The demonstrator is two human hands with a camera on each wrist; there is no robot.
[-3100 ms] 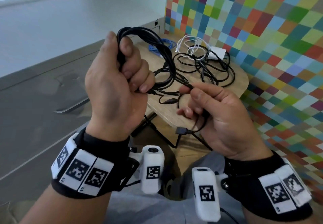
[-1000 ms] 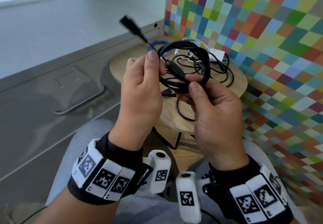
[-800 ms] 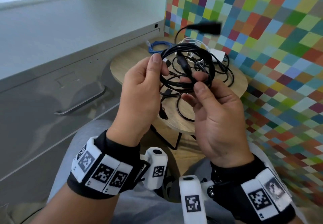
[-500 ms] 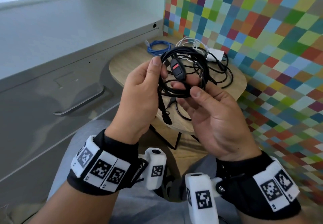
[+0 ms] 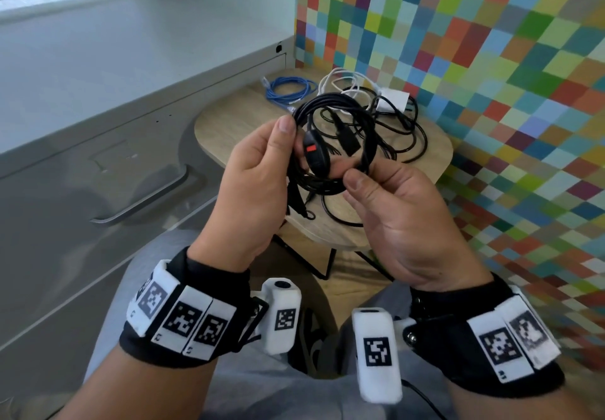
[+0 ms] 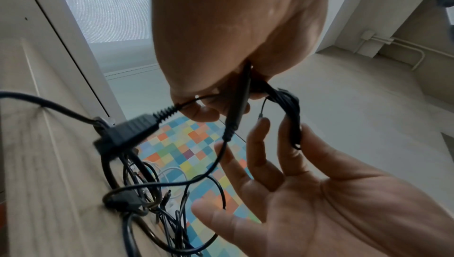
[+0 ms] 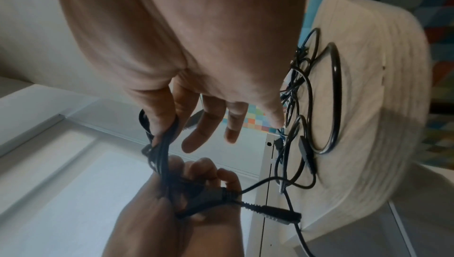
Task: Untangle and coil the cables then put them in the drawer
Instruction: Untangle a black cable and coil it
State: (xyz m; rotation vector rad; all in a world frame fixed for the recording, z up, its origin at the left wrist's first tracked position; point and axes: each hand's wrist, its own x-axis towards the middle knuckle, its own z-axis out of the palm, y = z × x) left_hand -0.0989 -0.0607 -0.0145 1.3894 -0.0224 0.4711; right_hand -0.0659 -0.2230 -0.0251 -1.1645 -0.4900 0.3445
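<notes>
the step in hand looks like finishing off the black cable coil (image 5: 337, 144): its loops are gathered, held up in the air above the near edge of the small round table (image 5: 235, 125), and loose ends with plugs hang below the left hand (image 5: 252, 187). to do it well, i would keep the loops pinned flat together at one spot with one hand while the other winds the free tail around the bundle, snug enough that the turns do not spring open. the inline switch with the red mark (image 5: 315, 152) is stiff, so it likely should lie along the curve of a loop and not be bent. the tail dangling toward the table could catch the black tangle (image 5: 402, 144) lying at the far right part of the table, so it is worth lifting it well away first.

the left grip is curled, thumb against fingers, pinching the left side of the coil near its top. the right hand (image 5: 406, 216) pinches the lower right of the coil between thumb and forefinger; in the right wrist view its other fingers (image 7: 211, 125) stand out straight and hold nothing.

the blue cable (image 5: 288, 90) sits coiled at the far left edge of the table, the white cable (image 5: 347, 84) beside it at the far edge. the drawer (image 5: 108, 170), left of the table, appears shut.
</notes>
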